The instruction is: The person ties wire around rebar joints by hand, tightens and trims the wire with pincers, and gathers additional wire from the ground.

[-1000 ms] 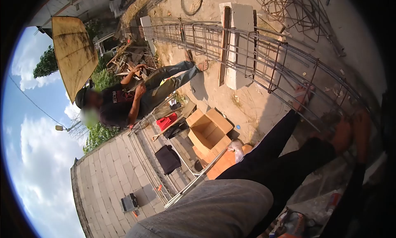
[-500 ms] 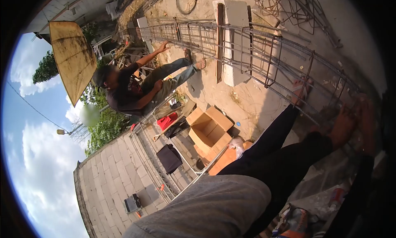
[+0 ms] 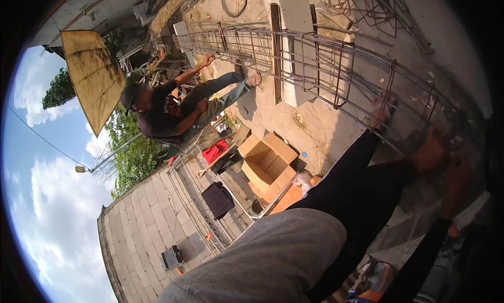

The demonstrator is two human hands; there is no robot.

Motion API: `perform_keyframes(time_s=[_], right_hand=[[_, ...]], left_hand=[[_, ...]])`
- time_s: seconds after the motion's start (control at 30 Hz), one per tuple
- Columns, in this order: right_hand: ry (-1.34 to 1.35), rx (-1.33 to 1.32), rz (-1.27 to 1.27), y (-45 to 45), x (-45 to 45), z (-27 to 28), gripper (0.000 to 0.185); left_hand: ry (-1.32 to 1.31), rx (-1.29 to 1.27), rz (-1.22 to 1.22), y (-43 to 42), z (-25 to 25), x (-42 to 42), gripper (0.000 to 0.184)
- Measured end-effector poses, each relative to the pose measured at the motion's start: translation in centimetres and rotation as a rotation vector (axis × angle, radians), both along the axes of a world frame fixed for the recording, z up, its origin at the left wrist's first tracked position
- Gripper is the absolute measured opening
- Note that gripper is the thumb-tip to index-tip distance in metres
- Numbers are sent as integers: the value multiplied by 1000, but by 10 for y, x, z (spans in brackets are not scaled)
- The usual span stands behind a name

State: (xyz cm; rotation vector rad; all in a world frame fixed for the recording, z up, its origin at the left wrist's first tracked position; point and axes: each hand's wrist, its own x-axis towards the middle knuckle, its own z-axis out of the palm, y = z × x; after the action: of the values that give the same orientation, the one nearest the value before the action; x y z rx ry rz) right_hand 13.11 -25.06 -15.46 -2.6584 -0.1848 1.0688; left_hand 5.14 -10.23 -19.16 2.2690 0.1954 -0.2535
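Observation:
A long rebar cage (image 3: 341, 74) of rods and square stirrups runs from the upper left to the right edge. My left hand (image 3: 431, 152) is at its near end on the right, dim and blurred, beside the rods. Just below it, my right hand (image 3: 458, 179) is darker still, in deep shadow. The fingers of both hands are smeared, and I cannot make out what either holds. My bare foot (image 3: 382, 113) is by the lower rods of the cage.
A pale block (image 3: 298, 51) lies under the cage. Another person (image 3: 168, 111) in dark clothes reaches toward its far part. An open cardboard box (image 3: 266, 164), a metal frame and a red cloth (image 3: 214, 152) lie lower down. More bent rebar (image 3: 367, 11) lies at the top.
The other person has leaned in and stretched an arm to the cage. My hands have shifted slightly, my right hand moving down and apart from my left.

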Motion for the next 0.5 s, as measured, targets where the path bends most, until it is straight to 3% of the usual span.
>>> perform_keyframes(time_s=[0.13, 0.23, 0.27, 0.33, 0.4, 0.5], right_hand=[[-44, 190, -229, -11, -25, -13, 41], [179, 80, -367, 1, -19, 11, 41], [228, 142, -463, 1, -23, 6, 38], [426, 362, -819, 17, -36, 12, 33], [575, 529, -1334, 37, -41, 55, 28], [391, 528, -1534, 64, -40, 80, 22]], left_hand=[[-33, -24, 10, 6, -4, 0, 22], [75, -173, 8, 20, 32, 15, 24], [60, -29, -86, 30, 41, 14, 23], [149, -140, -64, 49, 42, 20, 23], [293, -344, -86, 56, 52, 29, 24], [381, -412, -152, 66, 61, 48, 25]])
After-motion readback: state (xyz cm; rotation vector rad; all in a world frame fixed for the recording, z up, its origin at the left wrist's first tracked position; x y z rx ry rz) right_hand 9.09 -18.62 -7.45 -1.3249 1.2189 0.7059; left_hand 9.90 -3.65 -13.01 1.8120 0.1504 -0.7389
